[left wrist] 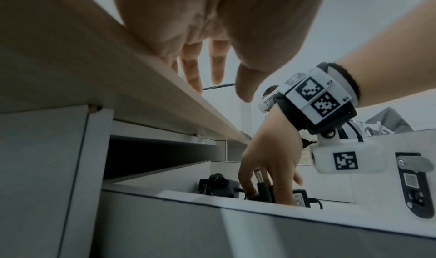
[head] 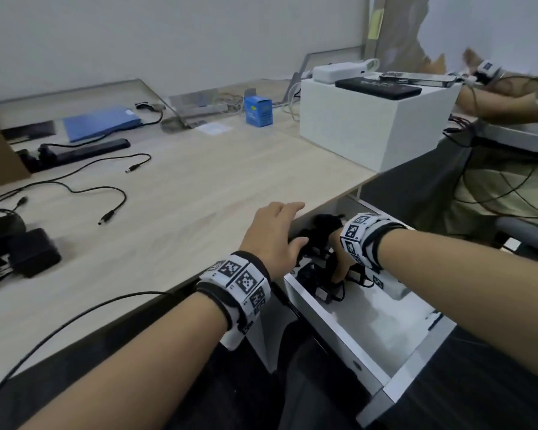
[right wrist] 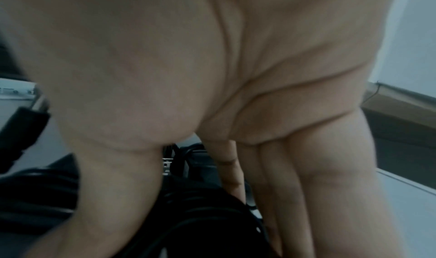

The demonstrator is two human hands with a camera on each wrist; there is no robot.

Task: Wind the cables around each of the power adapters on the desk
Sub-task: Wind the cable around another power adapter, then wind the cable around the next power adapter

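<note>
Nearest, the open white drawer below the worktop's near right edge holds several black power adapters. At least two of them, the wound adapters, show cable wrapped round their bodies, so that share of the job looks done.

The right hand reaches down into the drawer with its fingers closed around an adapter with coiled cable; a barrel plug stands up between the fingers in the left wrist view. It looks like a finished one being put away, though that is a judgement.

The left hand hovers over the worktop edge just above the drawer, fingers straight and slightly spread, holding nothing.

Farther left on the worktop, work remains. A black unwound adapter lies at the near left, and loose cables trail across the wood with their plugs free. At the far left, another dark adapter lies beside a long black bar. Roughly, some are stowed and at least two are left.
</note>
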